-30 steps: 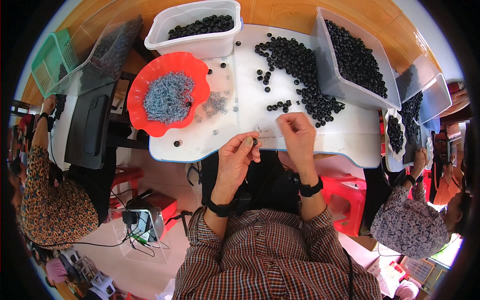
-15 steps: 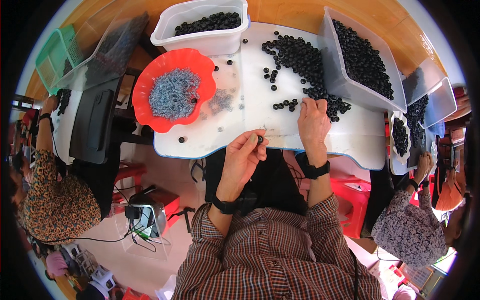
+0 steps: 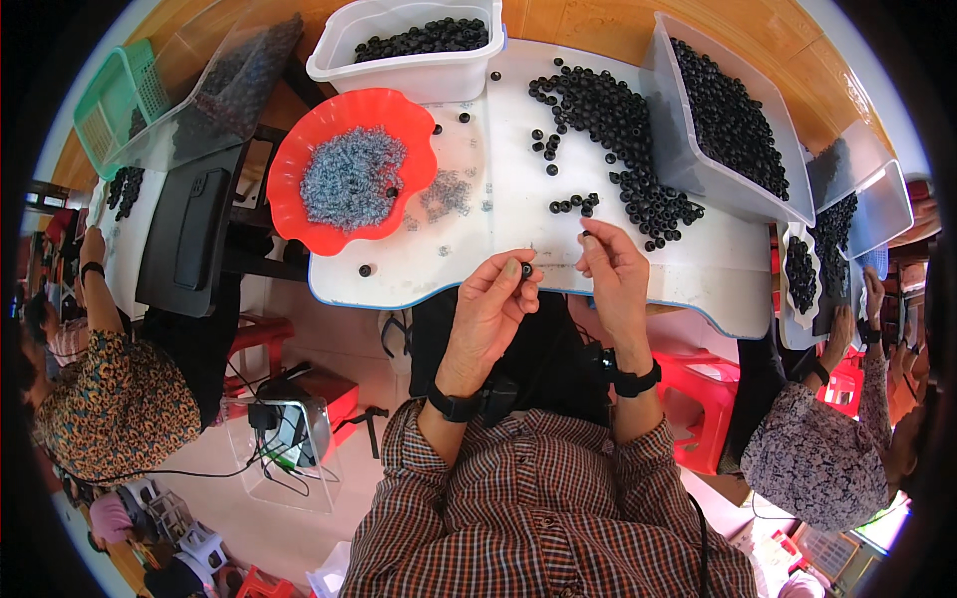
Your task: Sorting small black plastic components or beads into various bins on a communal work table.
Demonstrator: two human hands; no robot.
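Observation:
My left hand [image 3: 490,311] pinches a small black ring [image 3: 526,270] between thumb and fingers at the near edge of the white table [image 3: 518,214]. Just to its right, my right hand [image 3: 612,267] is raised with another small black ring [image 3: 585,235] at its fingertips. A loose heap of black rings [image 3: 626,149] lies on the table beyond my right hand. A red scalloped bowl [image 3: 299,214] heaped with small silvery metal parts [image 3: 351,177] stands to the left, and a few of those parts [image 3: 446,192] are scattered beside it.
A white tub of black rings [image 3: 419,60] stands at the back, and a clear bin of rings [image 3: 733,125] on the right. A green basket [image 3: 110,95] and dark tray sit far left. Other people work at the left and right. A red stool [image 3: 698,399] stands under the table.
My right hand went out to the ring heap on the table, then came back toward my left hand with a ring. The left hand stayed put, still pinching its ring.

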